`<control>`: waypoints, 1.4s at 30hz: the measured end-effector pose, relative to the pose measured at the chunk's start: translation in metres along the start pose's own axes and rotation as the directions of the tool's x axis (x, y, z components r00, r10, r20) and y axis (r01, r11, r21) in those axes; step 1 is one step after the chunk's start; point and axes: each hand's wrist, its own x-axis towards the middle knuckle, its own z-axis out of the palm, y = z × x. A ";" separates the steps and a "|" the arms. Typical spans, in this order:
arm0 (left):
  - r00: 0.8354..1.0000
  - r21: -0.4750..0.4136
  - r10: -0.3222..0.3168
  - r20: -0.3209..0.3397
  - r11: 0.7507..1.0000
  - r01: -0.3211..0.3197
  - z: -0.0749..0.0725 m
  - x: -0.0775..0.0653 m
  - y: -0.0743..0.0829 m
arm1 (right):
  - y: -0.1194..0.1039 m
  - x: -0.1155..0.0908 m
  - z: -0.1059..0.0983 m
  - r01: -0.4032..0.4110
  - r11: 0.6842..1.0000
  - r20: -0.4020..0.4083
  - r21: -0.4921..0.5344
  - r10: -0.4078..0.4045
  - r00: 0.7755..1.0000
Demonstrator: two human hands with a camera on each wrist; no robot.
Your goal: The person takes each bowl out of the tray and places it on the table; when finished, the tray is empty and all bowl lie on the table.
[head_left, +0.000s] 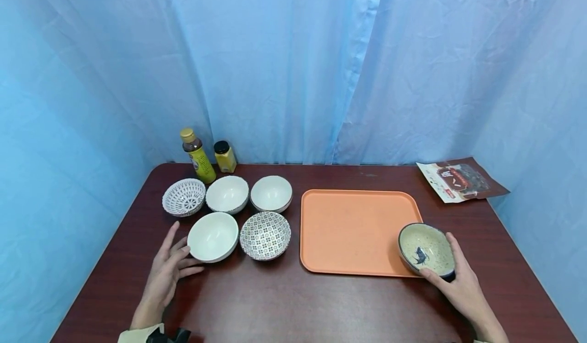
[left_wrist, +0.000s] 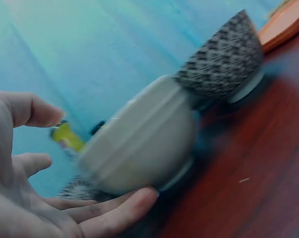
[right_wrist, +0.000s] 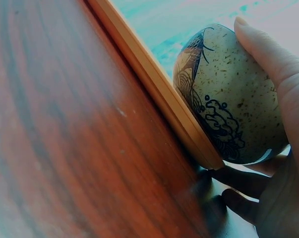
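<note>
At the right end of the orange tray (head_left: 353,231), my right hand (head_left: 463,287) grips a speckled beige bowl (head_left: 426,248) with a dark rim and a blue fish drawing inside. The thumb lies along its near side, the fingers round its right side. In the right wrist view the bowl (right_wrist: 238,99) shows blue wave drawings and overlaps the tray's edge (right_wrist: 159,89). My left hand (head_left: 167,271), fingers spread and holding nothing, is beside a plain white bowl (head_left: 213,237). In the left wrist view, its fingertips are right at that bowl's (left_wrist: 144,139) side.
A patterned bowl (head_left: 265,236) sits right of the white one. Behind them stand a lattice-patterned bowl (head_left: 183,198), two white bowls (head_left: 227,194), a yellow-capped bottle (head_left: 198,155) and a black-lidded jar (head_left: 224,157). A brown-and-white packet (head_left: 460,180) lies at the back right. Blue curtains surround the table.
</note>
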 end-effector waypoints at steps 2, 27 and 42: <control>0.999 0.021 0.026 -0.021 0.999 -0.025 -0.006 -0.003 0.005 | 0.000 0.000 0.000 -0.001 1.000 0.000 0.004 0.001 1.000; 0.858 -0.071 0.435 0.273 0.899 -0.433 0.046 0.016 0.075 | 0.003 -0.002 0.002 0.027 1.000 -0.016 0.012 -0.027 1.000; 0.841 -0.069 0.270 0.468 0.960 -0.270 0.155 0.046 0.067 | 0.003 -0.001 0.001 0.023 1.000 -0.018 0.015 -0.023 1.000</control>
